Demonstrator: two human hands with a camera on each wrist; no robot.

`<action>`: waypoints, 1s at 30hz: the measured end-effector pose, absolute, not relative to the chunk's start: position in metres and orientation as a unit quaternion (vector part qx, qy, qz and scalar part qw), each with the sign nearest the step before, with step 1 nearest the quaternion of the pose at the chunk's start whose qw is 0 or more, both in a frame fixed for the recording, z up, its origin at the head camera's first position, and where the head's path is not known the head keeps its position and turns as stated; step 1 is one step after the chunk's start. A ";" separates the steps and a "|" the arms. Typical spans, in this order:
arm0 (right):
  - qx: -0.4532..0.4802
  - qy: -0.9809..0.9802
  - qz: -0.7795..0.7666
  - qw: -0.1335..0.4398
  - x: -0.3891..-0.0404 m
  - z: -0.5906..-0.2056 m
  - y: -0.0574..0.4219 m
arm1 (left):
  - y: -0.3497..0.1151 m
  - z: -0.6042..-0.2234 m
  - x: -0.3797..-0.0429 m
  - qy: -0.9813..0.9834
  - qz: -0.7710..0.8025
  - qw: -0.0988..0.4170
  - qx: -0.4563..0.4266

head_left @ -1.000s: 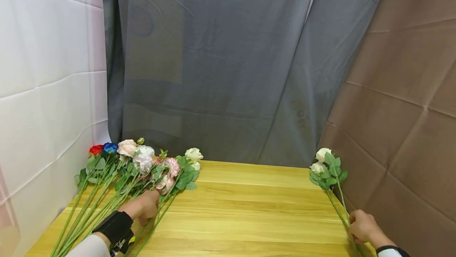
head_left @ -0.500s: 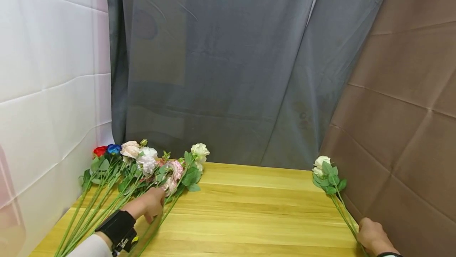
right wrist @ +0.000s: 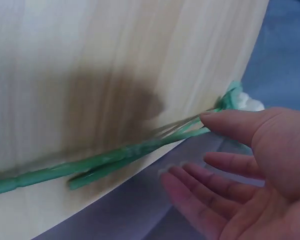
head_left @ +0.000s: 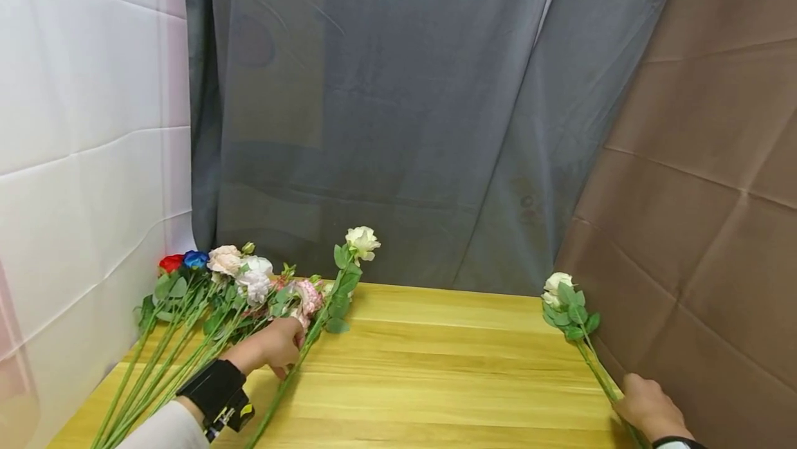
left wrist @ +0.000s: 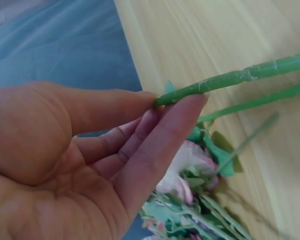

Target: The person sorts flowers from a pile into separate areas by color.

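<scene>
My left hand (head_left: pixel 277 346) pinches the green stem of a white rose (head_left: pixel 362 243) between thumb and fingertips; the stem (left wrist: pixel 230 80) shows close in the left wrist view. Its bloom stands raised above the far table edge, tilted right. A second stem (left wrist: pixel 260 101) runs just below it. On the right, my right hand (head_left: pixel 650 404) is beside a pair of white roses (head_left: pixel 557 288) lying along the table's edge. In the right wrist view its fingers are spread, the thumb overlapping the stems (right wrist: pixel 110 159), with nothing gripped.
Several flowers lie at the left of the wooden table (head_left: pixel 448 359), among them a red rose (head_left: pixel 171 263), a blue rose (head_left: pixel 196 259) and pink-and-white blooms (head_left: pixel 307 295). A grey curtain (head_left: pixel 386 124) hangs behind; brown cloth (head_left: pixel 697 227) borders the right side.
My left hand has moved right, lifting the white rose up out of the bunch. The right-hand roses have shifted closer together, and my right hand has moved slightly right and down.
</scene>
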State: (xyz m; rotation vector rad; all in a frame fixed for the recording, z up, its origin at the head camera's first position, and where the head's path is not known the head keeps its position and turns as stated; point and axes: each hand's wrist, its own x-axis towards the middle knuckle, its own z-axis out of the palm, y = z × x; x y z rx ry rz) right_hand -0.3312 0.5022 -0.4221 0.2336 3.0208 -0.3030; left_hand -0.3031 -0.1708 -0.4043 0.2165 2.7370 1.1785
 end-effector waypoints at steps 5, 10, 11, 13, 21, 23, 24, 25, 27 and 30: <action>0.072 0.993 -0.082 0.055 -0.343 -0.417 0.483 | -0.166 -0.398 -0.304 0.902 0.416 0.077 0.083; 0.050 0.996 -0.072 0.030 -0.343 -0.406 0.447 | -0.155 -0.393 -0.306 0.898 0.423 0.075 0.098; 0.038 0.997 -0.071 0.020 -0.343 -0.405 0.437 | -0.153 -0.393 -0.307 0.897 0.425 0.075 0.100; 0.013 0.997 -0.072 0.001 -0.343 -0.403 0.415 | -0.148 -0.394 -0.308 0.894 0.430 0.073 0.102; -0.083 0.986 -0.135 -0.062 -0.342 -0.406 0.322 | -0.133 -0.405 -0.312 0.882 0.454 0.059 0.111; -0.093 0.978 -0.174 -0.064 -0.341 -0.410 0.302 | -0.129 -0.405 -0.313 0.881 0.455 0.054 0.119; -0.102 0.974 -0.195 -0.062 -0.341 -0.412 0.293 | -0.127 -0.406 -0.313 0.880 0.456 0.052 0.123; -0.114 0.968 -0.215 -0.060 -0.340 -0.414 0.284 | -0.124 -0.406 -0.313 0.877 0.460 0.052 0.126; -0.145 0.954 -0.259 -0.048 -0.338 -0.419 0.268 | -0.117 -0.406 -0.314 0.871 0.471 0.050 0.133; -0.193 0.929 -0.316 -0.011 -0.332 -0.423 0.246 | -0.105 -0.407 -0.315 0.856 0.493 0.043 0.150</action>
